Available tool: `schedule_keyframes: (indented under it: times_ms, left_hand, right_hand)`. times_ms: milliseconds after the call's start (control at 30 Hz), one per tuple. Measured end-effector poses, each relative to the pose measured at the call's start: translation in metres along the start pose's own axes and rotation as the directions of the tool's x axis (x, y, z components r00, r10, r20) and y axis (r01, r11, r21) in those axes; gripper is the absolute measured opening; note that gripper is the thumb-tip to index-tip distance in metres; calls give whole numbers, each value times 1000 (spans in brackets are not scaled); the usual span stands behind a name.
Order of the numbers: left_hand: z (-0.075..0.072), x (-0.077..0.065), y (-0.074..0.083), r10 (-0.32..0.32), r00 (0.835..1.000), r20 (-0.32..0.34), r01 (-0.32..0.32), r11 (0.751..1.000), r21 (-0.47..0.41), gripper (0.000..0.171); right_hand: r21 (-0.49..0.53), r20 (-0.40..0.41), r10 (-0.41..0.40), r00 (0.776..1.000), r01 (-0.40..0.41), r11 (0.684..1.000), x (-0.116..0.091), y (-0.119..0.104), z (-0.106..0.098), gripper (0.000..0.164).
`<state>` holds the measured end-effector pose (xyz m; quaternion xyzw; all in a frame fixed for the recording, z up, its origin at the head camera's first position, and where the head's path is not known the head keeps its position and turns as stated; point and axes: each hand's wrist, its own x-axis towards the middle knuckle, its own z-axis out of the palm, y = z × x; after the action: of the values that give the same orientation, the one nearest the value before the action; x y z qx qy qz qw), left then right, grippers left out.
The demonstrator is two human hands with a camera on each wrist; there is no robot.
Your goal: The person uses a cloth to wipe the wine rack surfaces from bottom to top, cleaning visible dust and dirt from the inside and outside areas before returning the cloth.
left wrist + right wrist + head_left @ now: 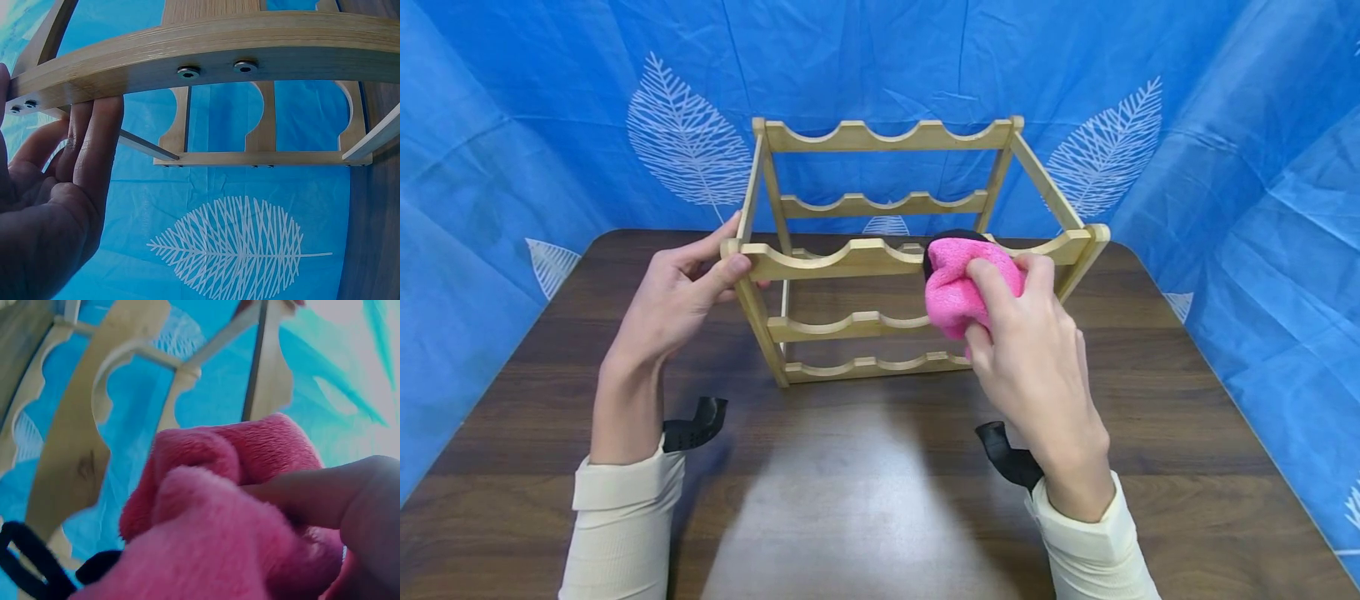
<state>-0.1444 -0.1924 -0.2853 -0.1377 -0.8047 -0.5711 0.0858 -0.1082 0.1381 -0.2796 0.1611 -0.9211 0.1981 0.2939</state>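
Observation:
A pale wooden rack (822,265) with scalloped rails on three levels stands on the table, much like a wine rack. At its top front left corner my left hand (679,287) grips the frame, thumb in front and fingers behind the post. In the left wrist view the fingertips touch the underside of a wooden bar (215,65). My right hand (1037,354) pinches a bunched pink plush cloth (953,279) against the front top rail, right of its middle. Black edging and a black loop (28,553) show on the cloth; the rail behind it is partly hidden.
The dark wood-grain table (865,467) reaches toward me in front of the rack. A blue curtain (880,58) with white leaf prints hangs close behind and on both sides. Black wrist mounts (700,423) stick out inward from the cuffs.

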Motion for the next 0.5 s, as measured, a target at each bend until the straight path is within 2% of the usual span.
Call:
schedule_keyframes:
  times_ms: [167,333,500]
  left_hand:
    - [1,1,1,-1,1000,0,1,1000,15,52]
    - [1,1,0,3,1000,5,-3,1000,18,51]
    - [0,0,0,0,1000,5,0,1000,10,50]
  right_hand:
    - [-1,4,67,998,-67,998,0,15,-12,43]
    - [-7,-21,100,995,-100,995,1,31,-20,45]
    - [-7,-38,136,990,-136,991,2,37,-24,48]
